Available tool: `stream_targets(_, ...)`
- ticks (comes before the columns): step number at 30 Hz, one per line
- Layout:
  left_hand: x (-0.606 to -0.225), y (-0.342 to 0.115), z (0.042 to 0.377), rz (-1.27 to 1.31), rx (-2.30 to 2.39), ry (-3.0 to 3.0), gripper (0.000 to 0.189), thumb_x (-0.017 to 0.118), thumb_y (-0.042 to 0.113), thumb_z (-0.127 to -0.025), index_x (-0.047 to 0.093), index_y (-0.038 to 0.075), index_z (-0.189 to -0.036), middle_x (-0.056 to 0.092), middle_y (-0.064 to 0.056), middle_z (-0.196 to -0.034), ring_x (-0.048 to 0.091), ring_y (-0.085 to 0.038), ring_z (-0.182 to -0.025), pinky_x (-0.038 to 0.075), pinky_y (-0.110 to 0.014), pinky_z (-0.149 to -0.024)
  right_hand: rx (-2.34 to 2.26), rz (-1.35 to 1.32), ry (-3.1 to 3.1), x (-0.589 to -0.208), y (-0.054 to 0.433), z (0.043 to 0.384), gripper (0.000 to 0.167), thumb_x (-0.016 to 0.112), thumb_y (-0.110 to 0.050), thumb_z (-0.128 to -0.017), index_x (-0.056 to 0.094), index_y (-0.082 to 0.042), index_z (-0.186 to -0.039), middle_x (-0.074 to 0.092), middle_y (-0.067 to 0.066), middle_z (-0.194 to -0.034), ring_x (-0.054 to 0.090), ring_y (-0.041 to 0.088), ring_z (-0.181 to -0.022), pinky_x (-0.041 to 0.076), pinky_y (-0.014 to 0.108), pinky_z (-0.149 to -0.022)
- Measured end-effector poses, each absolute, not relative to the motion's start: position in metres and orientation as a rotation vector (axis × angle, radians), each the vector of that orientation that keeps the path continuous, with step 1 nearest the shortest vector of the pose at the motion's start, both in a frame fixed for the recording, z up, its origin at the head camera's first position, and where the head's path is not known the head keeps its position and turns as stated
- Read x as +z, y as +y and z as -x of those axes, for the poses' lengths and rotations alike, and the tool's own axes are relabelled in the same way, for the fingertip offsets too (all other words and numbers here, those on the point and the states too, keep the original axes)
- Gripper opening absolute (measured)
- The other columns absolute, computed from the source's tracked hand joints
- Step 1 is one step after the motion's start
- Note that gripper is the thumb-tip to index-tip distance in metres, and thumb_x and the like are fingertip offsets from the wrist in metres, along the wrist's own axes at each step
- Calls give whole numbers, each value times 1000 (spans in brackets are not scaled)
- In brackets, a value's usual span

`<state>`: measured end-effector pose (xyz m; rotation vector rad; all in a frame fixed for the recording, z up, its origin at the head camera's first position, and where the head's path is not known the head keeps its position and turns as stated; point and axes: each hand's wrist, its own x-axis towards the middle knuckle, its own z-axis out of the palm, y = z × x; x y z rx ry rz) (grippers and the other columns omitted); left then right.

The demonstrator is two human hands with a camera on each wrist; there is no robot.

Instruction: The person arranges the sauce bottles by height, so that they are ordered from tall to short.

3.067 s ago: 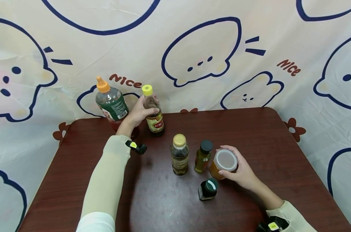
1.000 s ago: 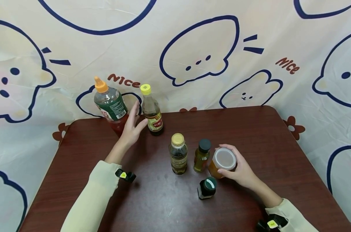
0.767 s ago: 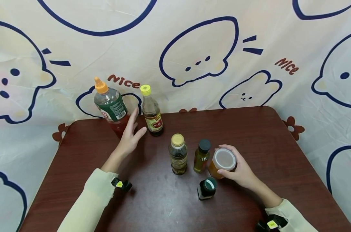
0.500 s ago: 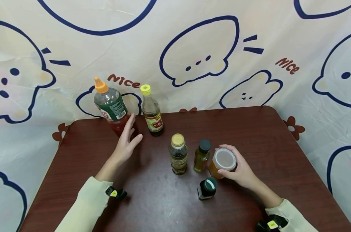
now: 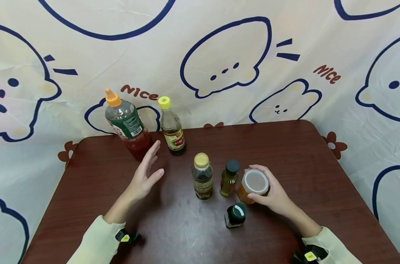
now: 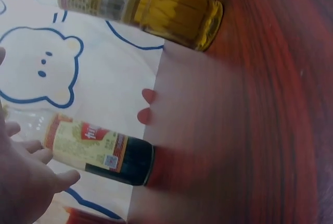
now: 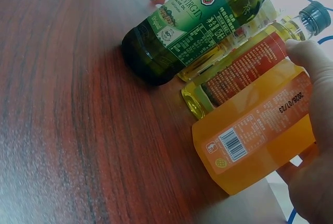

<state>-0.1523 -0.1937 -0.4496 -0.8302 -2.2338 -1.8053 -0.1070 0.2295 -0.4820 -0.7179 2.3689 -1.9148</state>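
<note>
Left hand (image 5: 141, 181) is drawn back, fingers extended, empty; on the brown wood-grain table (image 5: 180, 234), the faceted orange plastic-looking jar (image 7: 255, 130) is gripped by the right hand (image 5: 274, 194); probably stiff, weighty, best held mid-side.

We see a L sleeve (image 5: 95, 240) & a R sleeve (image 5: 338, 246), both pale cream & a bit wrinkly, w/ blk. wrist straps (image 5: 320, 251), each w/ a small bright yel. tag (image 5: 125, 238).

Jar (image 5: 254, 181) partly hidden by right fingers (image 5: 259, 198)
</note>
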Motion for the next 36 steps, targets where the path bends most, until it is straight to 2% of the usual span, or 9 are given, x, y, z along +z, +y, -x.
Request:
stream_targets(9,-441,-179,144,1018,-1814,-2181,81,55,-14,-87,23,0,-160,27,-16,-165,26,-28,-152,29,-28,-119,-1912,723,2364,-480,229,107,80,79,12,-78,39,3,-147,55,18,-140,55,15,-124,45,21,-99)
stream_targets(11,-440,-175,142,1046,-1809,-2192,79,58,-10,-89,23,-1,-159,28,-16,-164,27,-25,-152,29,-30,-119,-1912,728,2366,-480,229,107,80,79,12,-78,39,4,-147,55,19,-140,55,15,-124,44,21,-99)
stream_targets(15,-438,-165,141,1102,-1820,-2223,78,64,1,-94,22,-2,-159,28,-16,-164,26,-29,-152,28,-35,-120,-1912,742,2372,-482,230,108,80,79,13,-78,39,5,-147,55,21,-139,55,15,-123,45,21,-99)
stream_targets(20,-437,-148,141,1160,-1816,-2298,84,70,7,-93,21,3,-161,27,-10,-166,25,-28,-152,27,-43,-121,-1909,741,2385,-483,230,108,80,79,13,-78,41,-1,-147,56,22,-137,56,15,-120,46,21,-97)
stream_targets(29,-437,-120,146,1186,-1939,-2349,96,78,10,-88,18,17,-164,25,-4,-167,29,-26,-150,28,-42,-120,-1908,746,2388,-482,230,107,80,79,13,-78,41,0,-148,56,23,-137,56,15,-120,46,21,-97)
stream_targets(36,-441,-106,149,1120,-2030,-2345,108,83,3,-81,17,26,-164,28,-3,-165,31,-25,-149,29,-44,-118,-1914,748,2383,-482,229,108,81,78,14,-78,40,0,-148,54,24,-138,56,15,-121,46,21,-97)
